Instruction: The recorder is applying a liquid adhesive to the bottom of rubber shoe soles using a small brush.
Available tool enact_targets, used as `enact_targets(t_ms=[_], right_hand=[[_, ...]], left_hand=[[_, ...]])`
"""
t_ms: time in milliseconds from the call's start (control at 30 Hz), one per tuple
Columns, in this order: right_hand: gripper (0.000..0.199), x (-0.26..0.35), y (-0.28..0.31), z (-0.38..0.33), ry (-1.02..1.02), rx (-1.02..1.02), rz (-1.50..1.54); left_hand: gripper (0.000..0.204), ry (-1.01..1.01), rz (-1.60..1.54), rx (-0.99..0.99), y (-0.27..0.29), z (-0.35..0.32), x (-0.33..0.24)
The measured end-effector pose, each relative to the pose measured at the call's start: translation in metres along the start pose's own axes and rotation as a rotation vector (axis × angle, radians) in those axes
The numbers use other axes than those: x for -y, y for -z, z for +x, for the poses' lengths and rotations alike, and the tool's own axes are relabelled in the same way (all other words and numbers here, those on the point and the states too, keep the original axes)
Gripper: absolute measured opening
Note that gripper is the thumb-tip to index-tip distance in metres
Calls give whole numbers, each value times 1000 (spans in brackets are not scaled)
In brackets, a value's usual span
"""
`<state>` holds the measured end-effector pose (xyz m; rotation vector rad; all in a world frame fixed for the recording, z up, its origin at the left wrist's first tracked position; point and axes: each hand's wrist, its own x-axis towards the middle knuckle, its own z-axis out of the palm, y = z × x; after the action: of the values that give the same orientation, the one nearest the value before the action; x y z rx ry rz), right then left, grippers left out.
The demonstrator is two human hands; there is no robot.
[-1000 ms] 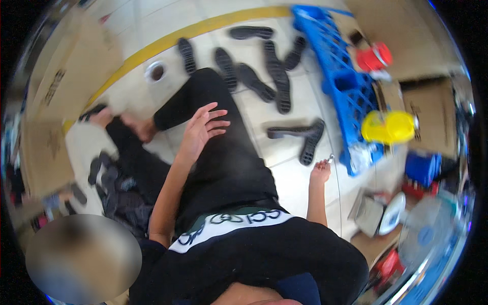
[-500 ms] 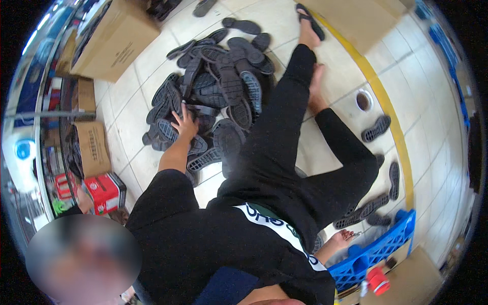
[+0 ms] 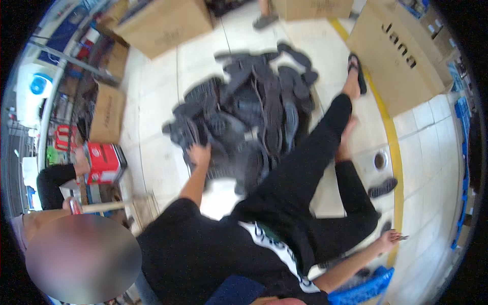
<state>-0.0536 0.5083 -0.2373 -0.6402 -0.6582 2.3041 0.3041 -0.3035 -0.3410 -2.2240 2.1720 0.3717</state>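
Observation:
A heap of dark rubber shoe soles point(image 3: 254, 109) lies on the tiled floor in front of me. My left hand point(image 3: 200, 153) is at the heap's near left edge, its fingers curled around a shoe sole point(image 3: 192, 133); blur hides the fingertips. Out to the right, my right hand point(image 3: 389, 240) is closed on a small metal tool point(image 3: 402, 238) whose tip sticks out past the fingers. Its kind is too small to make out. Close beyond that hand, a loose dark sole point(image 3: 383, 188) lies on the floor.
My outstretched leg point(image 3: 310, 147) borders the heap on the right. A blue plastic crate point(image 3: 363, 290) stands low right, near a yellow floor line point(image 3: 394, 152). Cardboard boxes point(image 3: 165, 28) stand around. Another person's forearm point(image 3: 46, 223) shows at left, beside a red box point(image 3: 104, 162).
My left hand has gone from spread fingers over the heap to curled around a sole at its near edge. My right hand has swung outward from beside the blue crate, still holding the metal tool.

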Motion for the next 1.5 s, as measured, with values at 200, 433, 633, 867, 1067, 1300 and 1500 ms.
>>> enact_targets(t_ms=[200,433,633,867,1067,1300,1500], right_hand=[[28,-162,-64,-31,-336,515,112],[20,-237,-29,-111,-576,82,-186],[21,-221,-22,-86,-491,7,-355],[24,-228,-16,-93,-387,-8,-559],[25,-217,-42,-100,-222,243,-1018],[21,-246,-72,-6,184,549,-1627],[22,-277,-87,39,305,752,-1851]], left_hand=[[34,102,-1018,392,16,5,36],[31,329,-1381,897,99,-56,-19],[51,-233,-1522,1119,174,-116,-212],[53,-456,-1403,1595,110,-249,-440],[32,-316,-1048,1673,-43,-353,-466],[59,-1011,-575,1418,-108,-342,-452],[52,-1076,-506,1137,-127,-346,-448]])
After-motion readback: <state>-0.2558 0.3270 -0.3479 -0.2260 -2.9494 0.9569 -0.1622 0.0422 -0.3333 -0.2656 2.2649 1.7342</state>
